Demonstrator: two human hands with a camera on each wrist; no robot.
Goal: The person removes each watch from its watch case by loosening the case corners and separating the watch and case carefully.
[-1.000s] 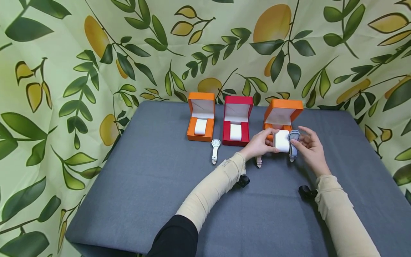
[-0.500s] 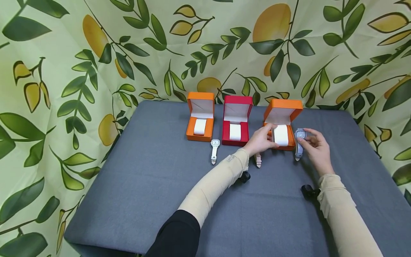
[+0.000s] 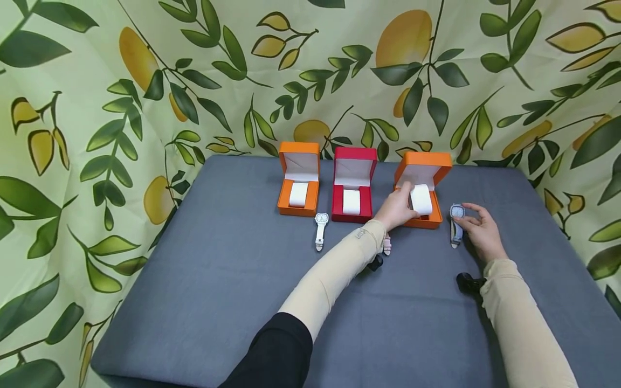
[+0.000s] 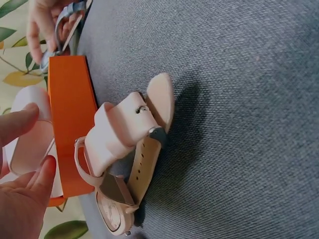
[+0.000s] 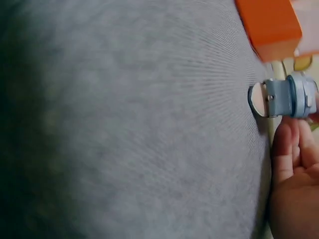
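My left hand pinches a white watch cushion by its end, tilted in the base of the right-hand orange watch box, whose lid stands up. In the left wrist view the thumb and fingers lie on the cushion's end. To the right of that box, my right hand holds a light blue watch by its case, strap hanging towards the table. A pink watch lies near the orange box, mostly hidden by my left wrist in the head view.
A second orange watch box and a red one stand to the left, lids up, each with a white cushion inside. In front of them lies a white watch. The grey cloth-covered table meets a leaf-patterned curtain behind.
My left hand has carried the white cushion from in front of the orange box back into its base, where it now tilts. My right hand has moved the blue watch rightwards, away from the cushion.
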